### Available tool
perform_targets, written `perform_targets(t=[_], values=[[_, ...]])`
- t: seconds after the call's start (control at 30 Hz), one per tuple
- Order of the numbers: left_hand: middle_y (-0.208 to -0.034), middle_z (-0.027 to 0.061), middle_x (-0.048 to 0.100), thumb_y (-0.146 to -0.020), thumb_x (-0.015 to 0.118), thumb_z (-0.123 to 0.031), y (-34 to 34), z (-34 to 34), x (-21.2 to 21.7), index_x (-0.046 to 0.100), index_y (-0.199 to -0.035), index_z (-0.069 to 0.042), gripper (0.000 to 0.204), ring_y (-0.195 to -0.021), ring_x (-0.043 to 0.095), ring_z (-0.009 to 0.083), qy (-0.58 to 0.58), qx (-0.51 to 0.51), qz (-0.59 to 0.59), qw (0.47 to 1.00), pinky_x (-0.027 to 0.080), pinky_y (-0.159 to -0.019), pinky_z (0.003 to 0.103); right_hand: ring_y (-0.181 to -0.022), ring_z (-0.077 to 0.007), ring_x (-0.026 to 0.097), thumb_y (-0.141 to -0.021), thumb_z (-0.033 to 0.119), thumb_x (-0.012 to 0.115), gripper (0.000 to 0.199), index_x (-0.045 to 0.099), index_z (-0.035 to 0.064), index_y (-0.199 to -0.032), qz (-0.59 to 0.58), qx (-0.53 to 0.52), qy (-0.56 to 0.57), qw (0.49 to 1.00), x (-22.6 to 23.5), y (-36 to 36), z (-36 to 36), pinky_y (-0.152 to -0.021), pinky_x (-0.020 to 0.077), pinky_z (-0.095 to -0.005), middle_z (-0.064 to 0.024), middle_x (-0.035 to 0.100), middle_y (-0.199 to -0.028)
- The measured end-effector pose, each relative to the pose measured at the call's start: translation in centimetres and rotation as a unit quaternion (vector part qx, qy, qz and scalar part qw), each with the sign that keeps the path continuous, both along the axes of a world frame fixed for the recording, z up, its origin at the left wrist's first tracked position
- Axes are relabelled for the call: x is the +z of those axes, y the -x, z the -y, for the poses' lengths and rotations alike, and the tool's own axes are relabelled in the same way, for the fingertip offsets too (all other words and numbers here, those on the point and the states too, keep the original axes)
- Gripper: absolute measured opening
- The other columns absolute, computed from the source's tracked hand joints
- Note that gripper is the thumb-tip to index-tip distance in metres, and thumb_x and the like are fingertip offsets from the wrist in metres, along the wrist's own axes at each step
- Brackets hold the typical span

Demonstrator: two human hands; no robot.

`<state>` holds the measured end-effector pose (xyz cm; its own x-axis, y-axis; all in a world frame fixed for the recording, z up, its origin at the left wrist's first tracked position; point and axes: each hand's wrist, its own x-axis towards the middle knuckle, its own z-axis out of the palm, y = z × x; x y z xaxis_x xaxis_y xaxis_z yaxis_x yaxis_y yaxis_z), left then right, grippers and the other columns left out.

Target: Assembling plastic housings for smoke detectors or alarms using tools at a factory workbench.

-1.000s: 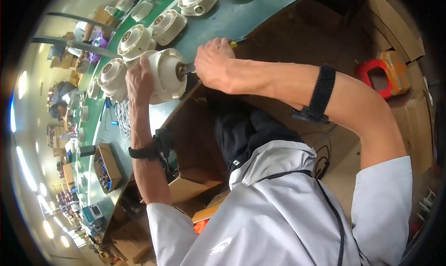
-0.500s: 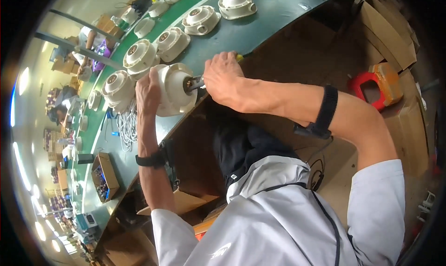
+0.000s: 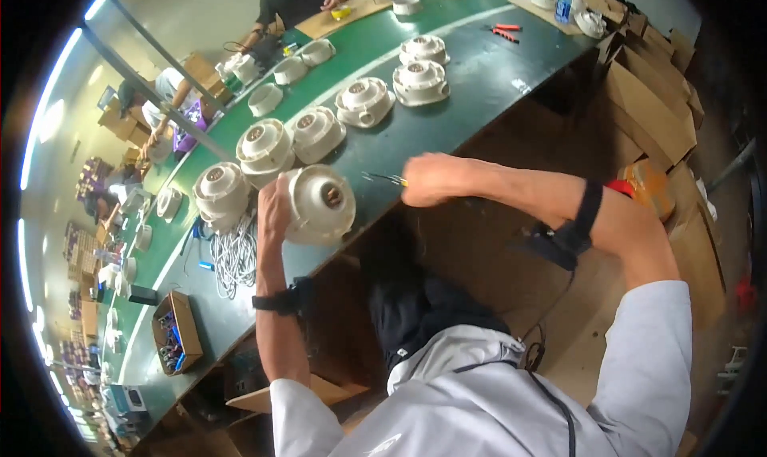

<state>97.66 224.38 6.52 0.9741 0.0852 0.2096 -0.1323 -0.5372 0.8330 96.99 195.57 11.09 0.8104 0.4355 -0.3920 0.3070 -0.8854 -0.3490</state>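
Observation:
My left hand (image 3: 274, 207) is closed on the rim of a round white housing (image 3: 307, 217), tilted on its side near the table's front edge. The housing's raised centre, with copper-coloured metal parts in its opening, faces right. My right hand (image 3: 435, 179) is closed round a pair of pliers (image 3: 386, 178); their narrow jaws point left at the housing, some way off it. A bit of yellow shows at the grip, the rest of which my fingers hide. Beyond the left hand stand similar white housings (image 3: 264, 144).
Coiled pale cable (image 3: 235, 259) lies left of my left forearm, beside a cardboard box of small parts (image 3: 192, 335). Red-handled pliers (image 3: 506, 32) rest farther back on the green table (image 3: 479, 73). Across it sits a person in black (image 3: 296, 5). Cardboard boxes (image 3: 651, 101) stand at right.
The pliers have come out of the housing's centre as my right hand drew away to the right. The housing has turned in my left hand, showing more of its front. The view has shifted.

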Motion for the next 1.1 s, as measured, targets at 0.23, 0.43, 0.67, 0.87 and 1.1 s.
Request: perform_targets(t=[0.23, 0.43, 0.67, 0.87, 1.1], values=[[-0.083, 0.0213, 0.065, -0.094, 0.037, -0.032, -0.5, -0.5, -0.9, 0.063, -0.099, 0.007, 0.047, -0.077, 0.061, 0.0289, 0.031, 0.088, -0.005, 0.996, 0.045, -0.076, 0.038, -0.104, -0.038, 0.054, -0.071, 0.01, 0.055, 0.041, 0.049, -0.0084, -0.107, 0.218, -0.019, -0.035, 0.975, -2.2, -0.9, -0.1, -0.097, 0.037, -0.0547, -0.0247, 0.057, -0.108], [-0.086, 0.0261, 0.064, -0.094, 0.035, -0.032, 0.4, 0.1, -1.1, 0.063, -0.098, 0.007, 0.048, -0.081, 0.062, 0.0374, 0.02, 0.159, 0.028, 0.987, 0.045, -0.078, 0.042, -0.111, -0.0339, 0.046, -0.076, 0.012, 0.056, 0.041, 0.047, -0.0054, -0.112, 0.279, -0.005, 0.031, 0.96, -3.4, -0.7, -5.0, -0.095, 0.0232, -0.0768, -0.0201, 0.049, -0.111], [-0.089, 0.0291, 0.063, -0.095, 0.034, -0.03, 2.0, 3.4, 0.7, 0.061, -0.096, 0.007, 0.046, -0.086, 0.059, 0.0446, -0.013, 0.186, 0.065, 0.98, 0.044, -0.077, 0.047, -0.111, -0.0352, 0.046, -0.077, 0.013, 0.056, 0.04, 0.048, -0.0063, -0.111, 0.3, 0.008, 0.056, 0.952, -4.5, -1.0, -6.4, -0.098, 0.0244, -0.073, -0.0217, 0.051, -0.11], [-0.087, 0.0294, 0.062, -0.096, 0.034, -0.03, 1.9, 3.6, 0.1, 0.06, -0.095, 0.005, 0.043, -0.084, 0.059, 0.0466, -0.033, 0.188, 0.105, 0.976, 0.044, -0.074, 0.049, -0.101, -0.0348, 0.053, -0.077, 0.015, 0.055, 0.035, 0.053, -0.0052, -0.105, 0.267, 0.034, 0.02, 0.963, -6.1, -2.9, -6.0, -0.099, 0.0331, -0.0592, -0.021, 0.058, -0.103], [-0.093, 0.0283, 0.063, -0.096, 0.034, -0.029, 1.4, 3.2, 0.3, 0.062, -0.1, 0.004, 0.043, -0.089, 0.06, 0.0431, 0.008, 0.183, 0.102, 0.978, 0.044, -0.08, 0.045, -0.101, -0.0318, 0.052, -0.076, 0.015, 0.057, 0.035, 0.052, -0.0031, -0.105, 0.334, 0.06, 0.033, 0.94, -5.7, -2.4, -5.1, -0.096, 0.0292, -0.0688, -0.0176, 0.055, -0.101]])
